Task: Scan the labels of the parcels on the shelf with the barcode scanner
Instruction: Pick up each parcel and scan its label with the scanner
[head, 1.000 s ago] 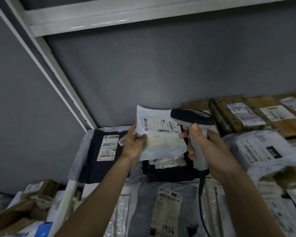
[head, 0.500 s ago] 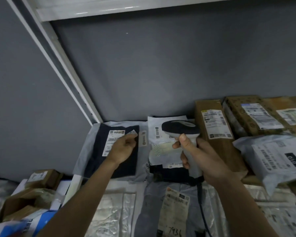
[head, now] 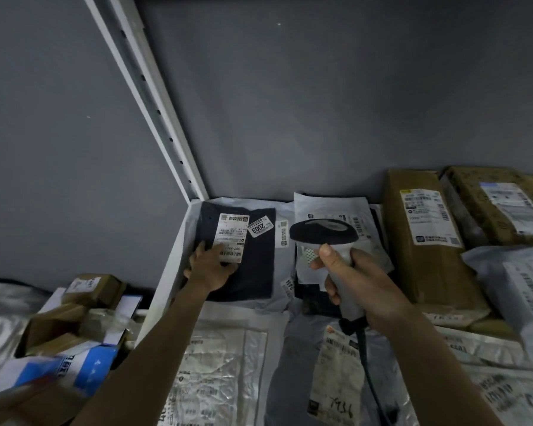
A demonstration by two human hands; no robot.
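**A:** Start with the shelf point(head: 179, 259). What's different from a second ago?

**B:** The white mailer point(head: 330, 207) you were holding up to the scanner is back down at the shelf's rear edge, lying on a black package. Your left hand point(head: 208, 270) has crossed to the back left corner and now rests on the dark navy parcel point(head: 256, 265) there, fingers curled loosely over the lower end of its white label point(head: 232, 238). I can't tell whether it grips or only presses. So I'd judge one parcel done and this one next.

**A:** And the scanner?

**B:** Your right hand point(head: 357, 278) grips the barcode scanner point(head: 322, 233) by its handle, thumb up near the head, which hangs over the white mailer, just right of the navy parcel. It probably needs to swing left.

**A:** Anything in the way?

**B:** Your own fingers cover the label's bottom barcode. Along the rear edge to the right stands a tall brown box point(head: 425, 241), then more cartons. A small "2003" sticker point(head: 260, 227) sits beside the label, so aim carefully.
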